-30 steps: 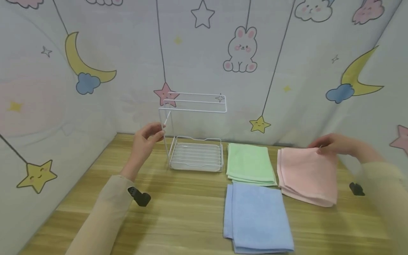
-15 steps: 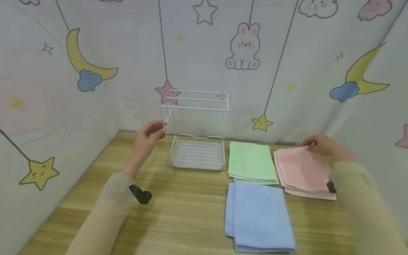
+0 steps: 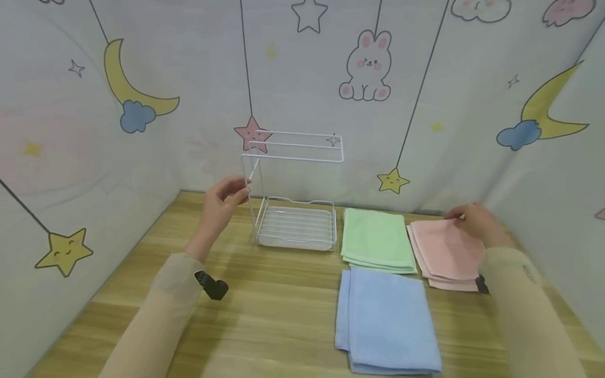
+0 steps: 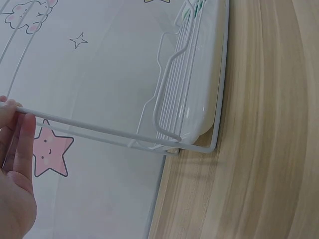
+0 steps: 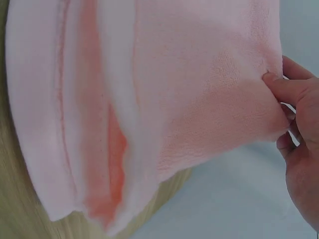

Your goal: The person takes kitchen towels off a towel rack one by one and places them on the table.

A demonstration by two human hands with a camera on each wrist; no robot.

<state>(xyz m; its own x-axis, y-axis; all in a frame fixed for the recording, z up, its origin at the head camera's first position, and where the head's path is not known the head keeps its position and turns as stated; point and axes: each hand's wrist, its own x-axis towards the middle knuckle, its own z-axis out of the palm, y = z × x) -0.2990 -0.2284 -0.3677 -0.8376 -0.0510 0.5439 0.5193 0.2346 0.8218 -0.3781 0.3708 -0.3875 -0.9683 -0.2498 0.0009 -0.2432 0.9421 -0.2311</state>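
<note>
A white wire rack (image 3: 293, 159) with a slatted lower tray (image 3: 296, 227) stands against the back wall. My left hand (image 3: 222, 202) grips its left upright wire (image 4: 94, 125) between thumb and fingers, as the left wrist view also shows. At the right, a folded pink towel (image 3: 446, 252) has its far edge pinched by my right hand (image 3: 477, 226). In the right wrist view the thumb (image 5: 284, 87) lies on top of the cloth and its layers hang slightly apart. Between rack and pink towel lies a folded green towel (image 3: 378, 239). A folded blue towel (image 3: 392, 320) lies in front of it.
The wooden table (image 3: 264, 310) runs back to a cartoon-printed cloth wall (image 3: 302, 79). Similar cloth stands close at the left and right sides. The rack's upper wires overhang its tray, with their far end to the right.
My right hand and the pink towel have moved left, closer to the green towel. The left hand stays on the rack, and the head view has shifted slightly.
</note>
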